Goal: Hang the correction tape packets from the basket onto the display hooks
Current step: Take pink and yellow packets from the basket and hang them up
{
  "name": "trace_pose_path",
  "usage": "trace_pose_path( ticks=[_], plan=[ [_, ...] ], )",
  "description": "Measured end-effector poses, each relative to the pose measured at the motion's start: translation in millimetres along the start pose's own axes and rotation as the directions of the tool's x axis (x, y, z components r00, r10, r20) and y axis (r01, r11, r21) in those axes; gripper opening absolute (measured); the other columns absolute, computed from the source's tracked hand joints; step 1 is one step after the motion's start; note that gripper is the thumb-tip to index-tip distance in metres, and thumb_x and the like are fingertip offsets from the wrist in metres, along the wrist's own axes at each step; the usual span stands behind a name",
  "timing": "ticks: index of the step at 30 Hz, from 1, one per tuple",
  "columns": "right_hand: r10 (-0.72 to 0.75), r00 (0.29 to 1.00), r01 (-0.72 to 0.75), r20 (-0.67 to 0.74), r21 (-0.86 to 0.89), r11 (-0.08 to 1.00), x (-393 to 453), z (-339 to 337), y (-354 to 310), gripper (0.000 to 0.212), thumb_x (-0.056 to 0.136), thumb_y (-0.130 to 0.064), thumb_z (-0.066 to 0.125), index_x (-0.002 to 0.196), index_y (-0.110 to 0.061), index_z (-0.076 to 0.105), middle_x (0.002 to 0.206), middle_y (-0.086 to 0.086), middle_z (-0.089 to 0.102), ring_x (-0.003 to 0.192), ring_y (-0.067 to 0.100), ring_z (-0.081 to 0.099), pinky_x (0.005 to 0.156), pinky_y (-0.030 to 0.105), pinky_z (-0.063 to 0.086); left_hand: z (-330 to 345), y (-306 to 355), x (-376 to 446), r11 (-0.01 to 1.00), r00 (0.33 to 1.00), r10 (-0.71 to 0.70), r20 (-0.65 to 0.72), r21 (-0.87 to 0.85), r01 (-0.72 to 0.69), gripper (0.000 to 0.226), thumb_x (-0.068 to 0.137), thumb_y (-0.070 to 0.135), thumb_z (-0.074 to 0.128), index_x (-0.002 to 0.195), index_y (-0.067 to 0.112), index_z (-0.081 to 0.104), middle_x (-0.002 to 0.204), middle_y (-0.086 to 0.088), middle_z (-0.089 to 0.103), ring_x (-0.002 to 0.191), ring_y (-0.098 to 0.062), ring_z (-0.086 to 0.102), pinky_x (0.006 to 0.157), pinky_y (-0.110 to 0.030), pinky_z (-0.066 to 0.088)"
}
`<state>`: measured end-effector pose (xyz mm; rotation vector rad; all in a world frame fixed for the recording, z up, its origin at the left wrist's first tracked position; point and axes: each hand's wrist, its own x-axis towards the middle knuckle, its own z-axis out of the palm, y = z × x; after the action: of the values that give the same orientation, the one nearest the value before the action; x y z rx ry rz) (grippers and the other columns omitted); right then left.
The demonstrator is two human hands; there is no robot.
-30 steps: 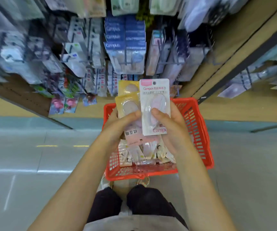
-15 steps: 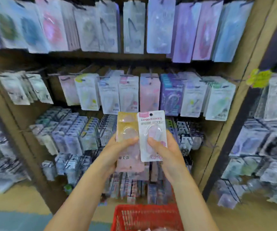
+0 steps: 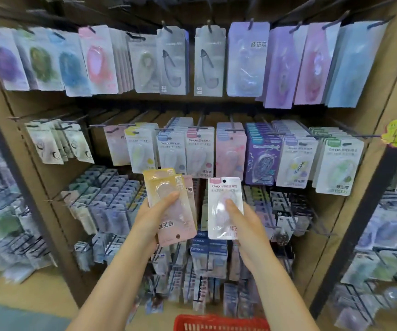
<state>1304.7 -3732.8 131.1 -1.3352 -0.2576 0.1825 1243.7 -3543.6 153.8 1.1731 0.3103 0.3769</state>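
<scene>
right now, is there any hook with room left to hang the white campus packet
Roomiest: the long bare hooks in the middle row, between the grey-white packets and the pale pink packet. The pink-header Campus hook holds matching packets but is stacked. The lower rows are crowded. The right hand holds the white Campus packet.

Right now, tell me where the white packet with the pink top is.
In the head view, the white packet is just right of centre, held up by the right hand, beside the stack of packets in the left hand.
</scene>
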Motion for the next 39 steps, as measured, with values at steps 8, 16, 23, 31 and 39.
trace_pose_path(
  ticks=[8, 16, 23, 31, 39],
  plan=[
    [-0.163, 0.985, 0.157, -0.055, -0.087, 0.984, 49.1, 66.5, -34.3, 0.012, 0.098, -0.03, 0.064, 0.109, -0.027, 0.069, 0.103, -0.011, 0.077, 0.098, 0.008, 0.072, 0.082, 0.025, 0.057, -35.6, 22.6, 33.6, 1.0, 0.997, -0.007, 0.081, 0.007, 0.006, 0.065, 0.064, 0.036, 0.083, 0.125, 0.019, 0.068, 0.109, -0.008, 0.079, 0.101, -0.031, 0.076, 0.092, -0.05, 0.059],
    [-0.223, 0.957, 0.19, -0.184, -0.182, 0.965, 73.9, 90.4, -41.6, 0.005, 0.1, -0.028, 0.063, 0.103, -0.032, 0.065, 0.103, -0.013, 0.074, 0.089, -0.002, 0.07, 0.071, 0.014, 0.05, -49.6, 34.8, 68.2, 1.0, 0.977, -0.028, 0.211, 0.016, 0.025, 0.064, 0.067, 0.034, 0.092, 0.125, 0.021, 0.067, 0.11, -0.007, 0.079, 0.102, -0.03, 0.076, 0.093, -0.051, 0.058],
    [-0.419, 0.843, 0.333, -0.337, -0.284, 0.899, 81.4, 103.1, -35.9, 0.037, 0.096, -0.022, 0.067, 0.125, -0.034, 0.049, 0.12, -0.011, 0.062, 0.101, 0.007, 0.063, 0.071, 0.008, 0.046, -57.0, 32.2, 77.8, 0.999, 0.967, -0.029, 0.253, -0.022, 0.036, 0.065, 0.063, 0.035, 0.082, 0.124, 0.022, 0.066, 0.109, -0.006, 0.079, 0.1, -0.029, 0.076, 0.092, -0.05, 0.059],
    [-0.553, 0.787, 0.204, -0.274, -0.731, 0.651, 81.5, 98.9, -37.0, 0.035, 0.097, -0.03, 0.066, 0.132, -0.028, 0.063, 0.121, 0.0, 0.045, 0.101, 0.011, 0.052, 0.083, 0.0, 0.034, -58.3, 36.2, 77.2, 0.999, 0.965, 0.0, 0.261, -0.041, 0.011, 0.063, 0.063, 0.034, 0.082, 0.123, 0.023, 0.066, 0.109, -0.005, 0.079, 0.097, -0.027, 0.077, 0.082, -0.043, 0.061],
    [-0.208, 0.978, 0.188, -0.009, -0.391, 0.901, 30.9, 115.8, -34.3, 0.02, 0.091, -0.032, 0.073, 0.108, -0.022, 0.07, 0.092, -0.006, 0.073, 0.071, 0.004, 0.064, 0.058, 0.022, 0.048, -47.8, 29.3, 70.1, 0.993, 0.903, 0.031, 0.428, 0.089, -0.077, 0.072, 0.062, 0.035, 0.09, 0.128, 0.019, 0.065, 0.113, -0.004, 0.078, 0.105, -0.024, 0.075, 0.086, -0.038, 0.058]
  ],
)
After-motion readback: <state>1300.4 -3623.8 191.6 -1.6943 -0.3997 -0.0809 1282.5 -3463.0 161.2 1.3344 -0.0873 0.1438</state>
